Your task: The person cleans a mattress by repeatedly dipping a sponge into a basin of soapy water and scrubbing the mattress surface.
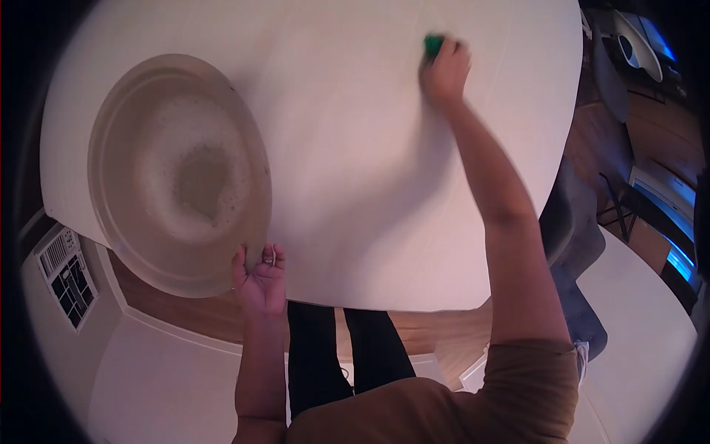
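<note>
1. Pale table (pixel 347 148) spans mid-frame.
2. Upper right, I see the right hand (pixel 446 74), fingers clamped on a green object (pixel 433 46).
3. Frame left: basin (pixel 101 166), left hand (pixel 262 283) at its lower rim, fingers apart.

Wooden floor (pixel 444 331) is showing below the near edge of the table (pixel 355 148); a grey chair (pixel 580 296) is standing past its right edge, blue light (pixel 680 262) glowing beyond.

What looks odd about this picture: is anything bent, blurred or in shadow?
In the head view, the white table has bowed edges and the picture's corners go black; the right hand and green object look blurred, the left hand sharper; a soft shadow, apparently the right arm's, crosses the table.
</note>
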### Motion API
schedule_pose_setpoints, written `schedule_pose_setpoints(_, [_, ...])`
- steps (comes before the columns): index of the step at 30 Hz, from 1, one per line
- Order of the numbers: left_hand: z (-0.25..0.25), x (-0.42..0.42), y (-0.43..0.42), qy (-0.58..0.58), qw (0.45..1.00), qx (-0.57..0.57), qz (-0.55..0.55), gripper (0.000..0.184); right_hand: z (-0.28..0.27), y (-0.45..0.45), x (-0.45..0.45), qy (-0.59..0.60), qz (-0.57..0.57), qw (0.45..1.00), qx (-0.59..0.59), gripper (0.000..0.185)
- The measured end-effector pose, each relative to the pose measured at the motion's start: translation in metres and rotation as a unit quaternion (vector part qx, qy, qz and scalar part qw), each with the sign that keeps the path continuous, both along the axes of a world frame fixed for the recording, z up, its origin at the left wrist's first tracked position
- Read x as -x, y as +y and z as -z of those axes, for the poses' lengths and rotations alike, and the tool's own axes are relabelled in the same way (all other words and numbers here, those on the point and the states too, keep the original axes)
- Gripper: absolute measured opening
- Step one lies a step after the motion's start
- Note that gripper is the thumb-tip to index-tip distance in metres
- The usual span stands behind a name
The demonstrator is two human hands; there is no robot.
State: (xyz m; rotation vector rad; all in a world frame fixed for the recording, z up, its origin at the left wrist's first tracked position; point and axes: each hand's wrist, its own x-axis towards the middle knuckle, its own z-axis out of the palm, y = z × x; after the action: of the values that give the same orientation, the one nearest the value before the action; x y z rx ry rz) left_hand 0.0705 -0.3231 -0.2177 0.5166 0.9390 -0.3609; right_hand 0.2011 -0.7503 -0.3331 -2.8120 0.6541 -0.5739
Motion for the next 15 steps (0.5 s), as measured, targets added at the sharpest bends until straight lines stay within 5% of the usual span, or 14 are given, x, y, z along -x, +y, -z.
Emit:
schedule_pose_setpoints(3, [0.001, 0.007, -0.001, 0.008, 1.0, 0.003, 0.0, 0.018, -0.007, 0.024, 0.008, 0.006, 0.001, 1.0, -0.028, 0.033])
schedule_pose_setpoints(5, [0.002, -0.003, 0.0, 0.001, 1.0, 0.0, -0.019, 0.018, 0.0, 0.105, 0.092, 0.086, -0.039, 0.988, -0.118, 0.043])
schedule_pose_setpoints(8, [-0.001, -0.005, 0.005, 0.012, 1.0, 0.004, -0.006, 0.018, -0.015, 0.188, 0.175, 0.231, -0.185, 0.893, -0.34, 0.033])
schedule_pose_setpoints(10, [0.0, -0.006, 0.009, 0.027, 1.0, 0.007, 0.004, 0.017, -0.013, 0.175, 0.154, 0.123, -0.321, 0.913, -0.22, 0.025])
schedule_pose_setpoints(11, [0.001, -0.008, 0.011, 0.029, 1.0, 0.002, 0.004, 0.017, 0.004, 0.138, 0.107, 0.18, -0.314, 0.913, -0.187, 0.027])
schedule_pose_setpoints(13, [0.0, -0.01, 0.014, 0.014, 1.0, 0.012, 0.007, 0.016, 0.005, 0.082, 0.008, 0.092, -0.213, 0.973, -0.003, 0.021])
schedule_pose_setpoints(15, [0.001, -0.012, 0.015, 0.014, 1.0, 0.001, -0.001, 0.016, 0.005, 0.032, -0.072, 0.005, -0.088, 0.995, 0.055, 0.023])
